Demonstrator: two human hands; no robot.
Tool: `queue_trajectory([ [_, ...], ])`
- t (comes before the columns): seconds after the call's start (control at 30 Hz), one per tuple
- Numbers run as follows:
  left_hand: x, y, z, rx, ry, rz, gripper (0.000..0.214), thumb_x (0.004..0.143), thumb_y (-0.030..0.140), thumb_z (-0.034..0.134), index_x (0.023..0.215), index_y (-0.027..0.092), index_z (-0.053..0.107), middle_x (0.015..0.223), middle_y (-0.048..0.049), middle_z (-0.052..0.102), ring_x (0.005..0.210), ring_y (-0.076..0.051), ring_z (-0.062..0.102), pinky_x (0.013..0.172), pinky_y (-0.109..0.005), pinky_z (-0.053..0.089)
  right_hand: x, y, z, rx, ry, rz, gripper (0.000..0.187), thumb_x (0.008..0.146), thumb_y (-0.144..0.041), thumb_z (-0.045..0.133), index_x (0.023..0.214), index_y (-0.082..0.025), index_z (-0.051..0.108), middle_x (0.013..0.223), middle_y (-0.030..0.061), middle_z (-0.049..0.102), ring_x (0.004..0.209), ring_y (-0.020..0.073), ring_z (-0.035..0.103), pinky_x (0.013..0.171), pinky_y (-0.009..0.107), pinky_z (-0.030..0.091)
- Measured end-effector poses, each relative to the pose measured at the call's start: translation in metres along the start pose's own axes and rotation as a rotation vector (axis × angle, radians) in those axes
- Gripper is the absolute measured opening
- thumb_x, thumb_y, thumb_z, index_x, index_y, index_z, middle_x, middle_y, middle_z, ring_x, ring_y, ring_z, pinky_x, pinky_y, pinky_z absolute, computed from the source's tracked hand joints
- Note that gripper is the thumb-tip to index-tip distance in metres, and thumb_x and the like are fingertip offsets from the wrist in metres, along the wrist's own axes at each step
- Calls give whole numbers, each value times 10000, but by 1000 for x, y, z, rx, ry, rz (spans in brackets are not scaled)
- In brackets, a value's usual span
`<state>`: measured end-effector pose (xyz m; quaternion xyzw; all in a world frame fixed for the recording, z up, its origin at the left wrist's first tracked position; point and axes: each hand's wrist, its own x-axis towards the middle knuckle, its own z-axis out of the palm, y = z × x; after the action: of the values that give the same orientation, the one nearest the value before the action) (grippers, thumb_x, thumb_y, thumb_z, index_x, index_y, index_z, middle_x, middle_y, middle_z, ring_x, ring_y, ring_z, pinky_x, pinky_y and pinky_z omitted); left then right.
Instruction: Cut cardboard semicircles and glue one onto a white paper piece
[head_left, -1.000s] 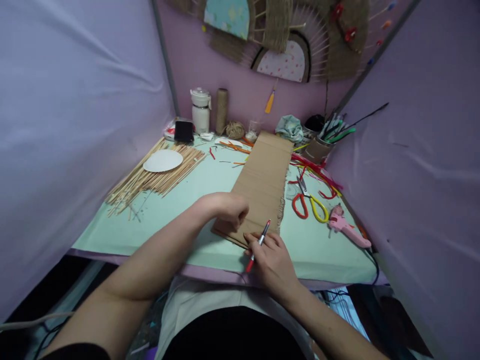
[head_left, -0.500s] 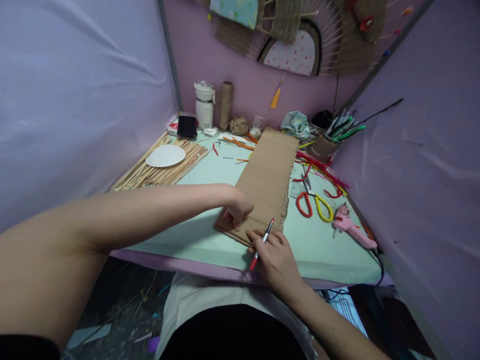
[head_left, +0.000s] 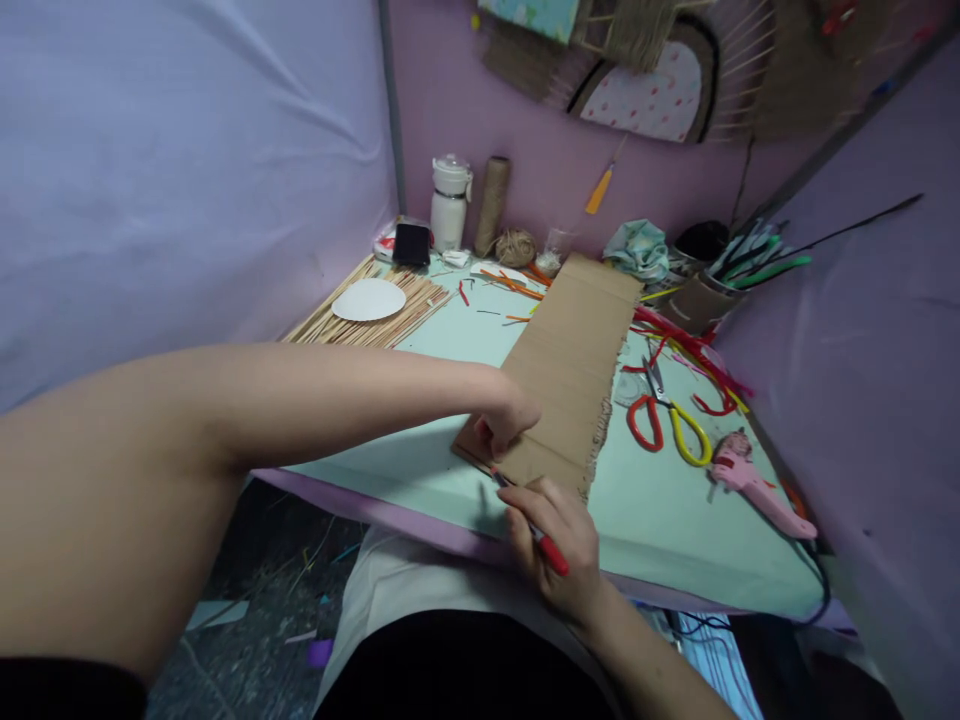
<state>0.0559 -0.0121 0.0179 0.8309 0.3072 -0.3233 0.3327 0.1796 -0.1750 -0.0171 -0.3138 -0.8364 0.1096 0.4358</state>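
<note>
My left hand (head_left: 510, 418) reaches in from the left and presses on a long brown cardboard piece (head_left: 574, 360), its fingers curled down near the front-left corner. Between the fingers of my right hand (head_left: 559, 535) is a red and silver pen (head_left: 551, 550). Its tip points up and to the left, at the cardboard's front edge, close beside my left fingertips. Whether the tip touches the cardboard I cannot tell. Ragged, torn layers run along the cardboard's right edge. My left fingertips are partly hidden behind the bent hand.
Right of the cardboard lie scissors (head_left: 660, 400) with red and yellow handles and a pink glue gun (head_left: 757, 485). A white oval (head_left: 369, 299) rests on thin wooden sticks (head_left: 315, 325). Behind stand a white bottle (head_left: 448, 205), twine (head_left: 516, 247) and a holder (head_left: 697, 300) of pipe cleaners.
My right hand has turned the pen round, so its tip now points at the cardboard's front edge near my left fingers. The left hand stays on the cardboard. The whole view has shifted.
</note>
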Motion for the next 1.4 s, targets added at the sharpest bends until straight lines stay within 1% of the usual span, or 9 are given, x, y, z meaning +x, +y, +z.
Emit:
queue_trajectory([
  [0.17, -2, 2, 0, 18, -13, -8, 307, 593, 168, 737, 354, 154, 544, 430, -49, 562, 554, -208, 586, 613, -336, 488, 8, 0, 27, 75, 12, 45, 222, 923, -98, 495, 1108, -169, 595, 884, 92, 682, 760, 183, 638, 650, 299, 515],
  [0.3, -1, 0, -1, 4, -28, 11, 254, 596, 162, 728, 390, 153, 580, 464, -47, 583, 604, -208, 595, 657, -335, 496, 10, 3, 36, 89, 42, 72, 208, 935, -101, 492, 1091, -176, 605, 898, 86, 700, 809, 183, 658, 700, 298, 542],
  [0.5, 2, 0, 1, 15, -35, 14, 301, 595, 154, 730, 349, 150, 556, 457, -51, 579, 588, -194, 583, 647, -321, 491, 12, 5, 42, 65, 31, 74, 169, 937, -108, 508, 1052, -154, 623, 874, 88, 701, 794, 172, 666, 711, 280, 549],
  [0.7, 5, -1, 2, 15, -16, 22, 278, 517, 173, 786, 345, 158, 568, 432, -33, 573, 561, -179, 567, 601, -288, 475, 12, 8, 48, 47, 46, 56, 165, 941, -118, 512, 1048, -160, 630, 852, 85, 701, 776, 171, 667, 714, 284, 557],
  [0.87, 6, 0, 2, 18, -14, 10, 281, 512, 121, 779, 328, 138, 567, 445, -66, 585, 531, -183, 558, 582, -303, 466, 11, 9, 50, 40, 37, 69, 164, 943, -131, 519, 1054, -160, 635, 857, 87, 702, 767, 174, 670, 693, 282, 558],
  [0.97, 7, 0, 2, 9, -18, 1, 264, 491, 139, 793, 342, 149, 576, 434, -45, 580, 520, -177, 548, 562, -292, 465, 10, 9, 51, 38, 40, 64, 154, 941, -129, 527, 1049, -152, 634, 857, 93, 702, 765, 178, 668, 696, 287, 556],
  [1.1, 6, -1, 2, -4, -24, 2, 273, 524, 174, 778, 349, 160, 569, 422, -28, 565, 536, -173, 558, 568, -279, 476, 10, 9, 52, 36, 20, 66, 156, 945, -133, 525, 1054, -155, 633, 856, 93, 702, 760, 178, 662, 687, 289, 553],
  [1.2, 5, 0, 1, -1, -27, -7, 290, 549, 166, 761, 344, 151, 556, 475, -49, 595, 548, -181, 569, 612, -318, 495, 10, 9, 52, 30, 19, 72, 162, 947, -140, 521, 1057, -157, 640, 855, 93, 701, 759, 177, 662, 682, 288, 553],
  [1.4, 2, 1, -1, -96, -8, -17, 237, 451, 78, 798, 363, 143, 587, 448, -47, 591, 572, -192, 580, 616, -313, 494, 11, 8, 52, 36, 11, 93, 186, 959, -165, 503, 1063, -169, 657, 866, 88, 707, 773, 173, 668, 709, 288, 564],
])
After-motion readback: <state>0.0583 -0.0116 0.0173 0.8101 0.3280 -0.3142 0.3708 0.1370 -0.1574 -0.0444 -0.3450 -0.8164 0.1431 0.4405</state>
